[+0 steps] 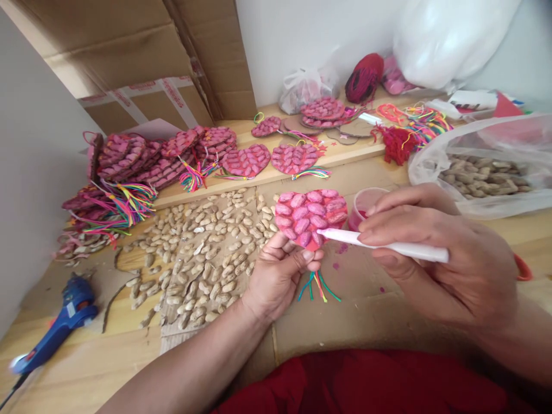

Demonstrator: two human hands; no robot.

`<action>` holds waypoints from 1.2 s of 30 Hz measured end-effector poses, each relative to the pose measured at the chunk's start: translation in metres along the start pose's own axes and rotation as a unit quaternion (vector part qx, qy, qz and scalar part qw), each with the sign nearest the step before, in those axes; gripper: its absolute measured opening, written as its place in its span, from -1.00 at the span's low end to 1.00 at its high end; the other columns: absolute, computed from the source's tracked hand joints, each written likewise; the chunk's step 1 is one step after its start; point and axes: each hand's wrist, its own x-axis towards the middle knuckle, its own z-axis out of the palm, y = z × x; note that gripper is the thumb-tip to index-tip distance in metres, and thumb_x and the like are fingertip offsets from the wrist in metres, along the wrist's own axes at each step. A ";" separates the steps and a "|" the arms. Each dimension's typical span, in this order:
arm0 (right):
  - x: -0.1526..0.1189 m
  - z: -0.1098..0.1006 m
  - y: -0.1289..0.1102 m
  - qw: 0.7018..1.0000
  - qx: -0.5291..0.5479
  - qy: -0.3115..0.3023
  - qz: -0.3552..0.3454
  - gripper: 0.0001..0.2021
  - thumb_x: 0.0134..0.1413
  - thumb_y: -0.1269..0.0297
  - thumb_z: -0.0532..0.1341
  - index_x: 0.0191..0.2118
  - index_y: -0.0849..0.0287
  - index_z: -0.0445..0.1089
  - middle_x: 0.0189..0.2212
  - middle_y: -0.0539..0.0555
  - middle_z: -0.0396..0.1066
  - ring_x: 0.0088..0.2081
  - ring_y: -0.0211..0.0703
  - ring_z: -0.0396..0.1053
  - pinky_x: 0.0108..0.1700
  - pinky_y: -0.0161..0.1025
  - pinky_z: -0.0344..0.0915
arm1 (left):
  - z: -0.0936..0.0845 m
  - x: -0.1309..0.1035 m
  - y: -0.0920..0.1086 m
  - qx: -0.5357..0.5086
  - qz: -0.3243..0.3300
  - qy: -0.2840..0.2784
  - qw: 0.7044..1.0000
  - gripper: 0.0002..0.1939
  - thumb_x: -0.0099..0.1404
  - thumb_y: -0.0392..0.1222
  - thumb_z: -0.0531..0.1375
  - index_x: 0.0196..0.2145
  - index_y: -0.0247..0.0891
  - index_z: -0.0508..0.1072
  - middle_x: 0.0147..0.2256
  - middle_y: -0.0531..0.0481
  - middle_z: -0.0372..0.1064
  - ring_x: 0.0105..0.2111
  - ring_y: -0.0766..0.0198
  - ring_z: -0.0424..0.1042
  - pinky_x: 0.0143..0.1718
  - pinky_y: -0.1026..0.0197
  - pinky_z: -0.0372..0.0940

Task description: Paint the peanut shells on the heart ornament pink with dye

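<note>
My left hand grips a heart-shaped ornament by its lower tip, thumb in front. Pink-painted peanuts cover the heart's red face, and a tassel of coloured cords hangs beneath it. Between the thumb and fingers of my right hand is a white pen-like brush. Its pinkish tip touches the peanuts low on the heart's right side. Just behind my right fingers stands a small clear cup with pink paint in it, partly hidden by the hand.
Loose peanuts spread over cardboard at left. A blue glue gun lies at far left. Finished pink hearts are piled at back left, with more along a wooden ledge. A plastic bag of peanuts sits at right.
</note>
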 end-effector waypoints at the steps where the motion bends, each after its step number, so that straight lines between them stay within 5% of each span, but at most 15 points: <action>1: 0.000 0.000 0.000 1.000 0.003 -0.002 -0.002 -0.83 0.06 0.40 0.27 -0.18 0.13 0.40 -0.29 0.00 0.48 -0.07 -0.09 0.38 -0.01 -0.07 0.35 | 0.000 0.000 0.000 -0.001 0.000 0.000 1.000 -0.68 0.09 -0.43 0.38 -0.20 -0.19 0.53 -0.32 0.08 0.49 -0.36 0.40 0.51 -0.38 0.43 0.40; 36: 0.000 -0.004 -0.003 1.000 0.000 0.018 0.010 -0.83 0.06 0.37 0.25 -0.19 0.04 0.39 -0.36 0.01 0.47 -0.14 -0.04 0.41 -0.13 -0.06 0.37 | 0.000 0.000 -0.002 0.003 0.020 0.002 1.000 -0.74 0.09 -0.42 0.38 -0.26 -0.19 0.52 -0.31 0.07 0.49 -0.38 0.41 0.48 -0.39 0.43 0.38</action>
